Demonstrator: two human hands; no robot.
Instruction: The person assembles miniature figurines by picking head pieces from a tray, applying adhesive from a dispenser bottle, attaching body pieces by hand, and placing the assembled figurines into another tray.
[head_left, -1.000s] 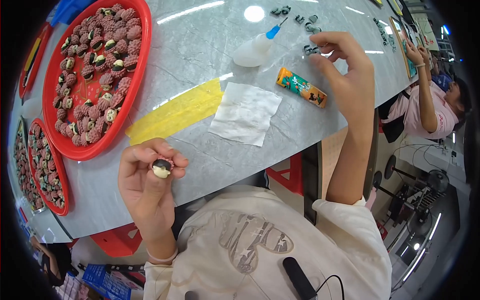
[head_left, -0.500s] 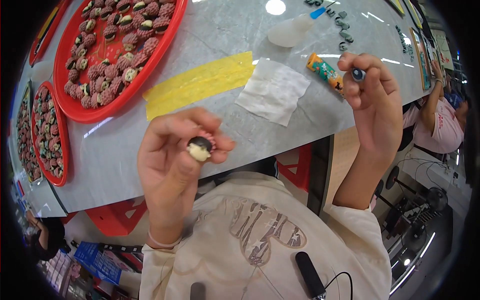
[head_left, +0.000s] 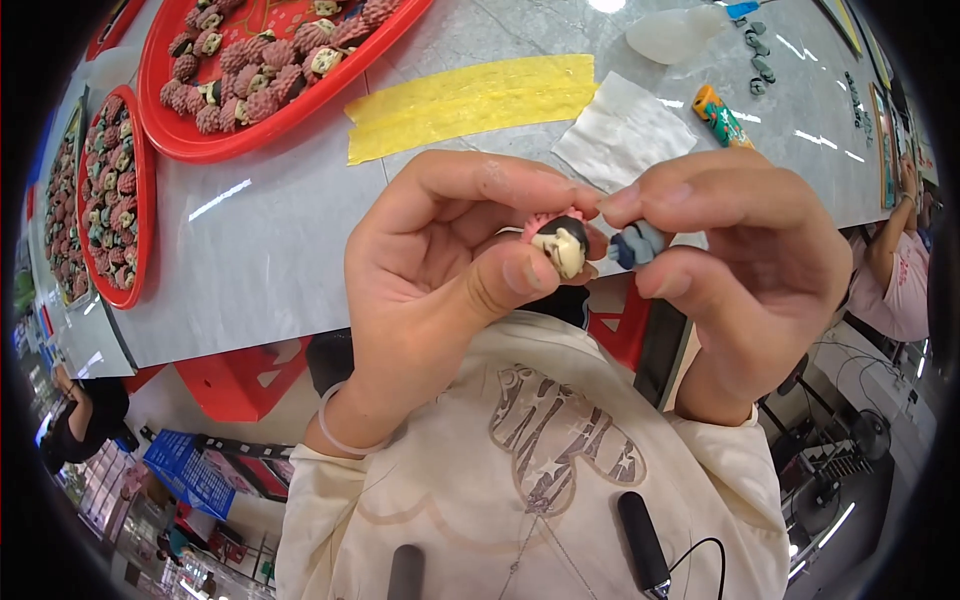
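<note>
At two o'clock from centre, pinched a figurine head in left hand, a blue-grey piece in right hand. Possibly risked dropping either through scant fingertip contact.

bright light streaks the glossy tabletop with glare, and dark edges bend.

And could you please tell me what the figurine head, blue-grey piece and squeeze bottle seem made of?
Figurine head: perhaps satin plastic or vinyl, with moulded pink ridges. Blue-grey piece: probably similar, fairly matt, with rounded moulded contours. Squeeze bottle: likely smooth plastic, its wall milky and translucent.
</note>
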